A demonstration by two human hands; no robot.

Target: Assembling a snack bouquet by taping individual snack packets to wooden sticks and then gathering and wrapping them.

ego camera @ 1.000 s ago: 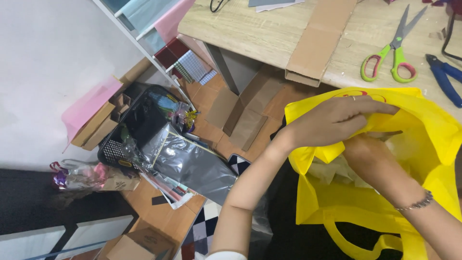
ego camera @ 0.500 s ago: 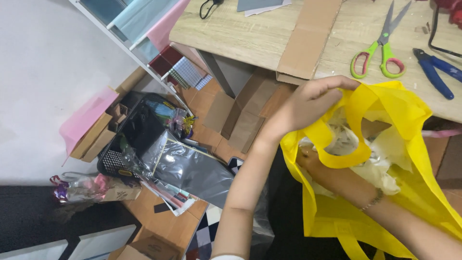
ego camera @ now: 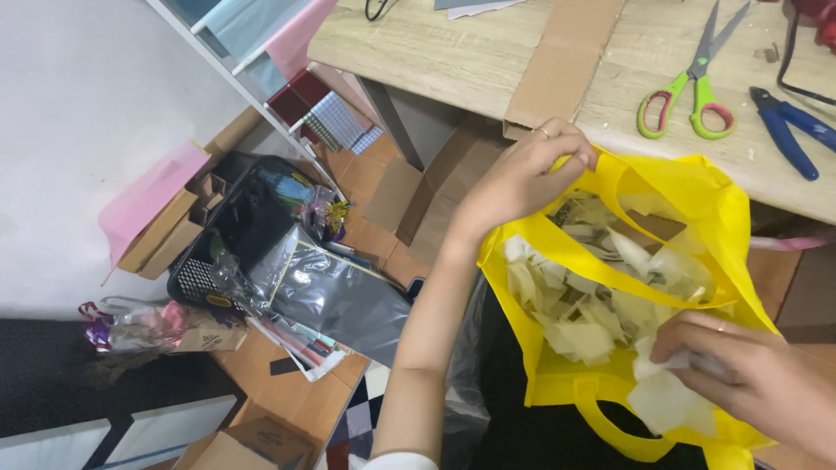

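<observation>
Floppy yellow non-woven fabric bag (ego camera: 697,196) sits below the table edge, light, stuffed with pale paper scraps (ego camera: 579,318). Left hand (ego camera: 522,178) pinches its rim at 11 o'clock; right hand (ego camera: 753,383) clutches scraps at 5 o'clock. Rim looks the best hold.

desk: pale wood desk (ego camera: 453,52) across the top, twelve to two o'clock
cardboard strip: flat brown cardboard strip (ego camera: 566,61) lying over the desk's edge at twelve o'clock
scissors: green-and-pink-handled scissors (ego camera: 688,96) on the desk at one o'clock
pliers: blue-handled pliers (ego camera: 788,130) just right of the scissors, at two o'clock
basket: black basket (ego camera: 235,235) on the floor at nine o'clock
silver sheet: shiny silver sheet (ego camera: 340,296) leaning beside the basket
pink paper: pink paper (ego camera: 144,196) at nine o'clock, left of the basket
</observation>
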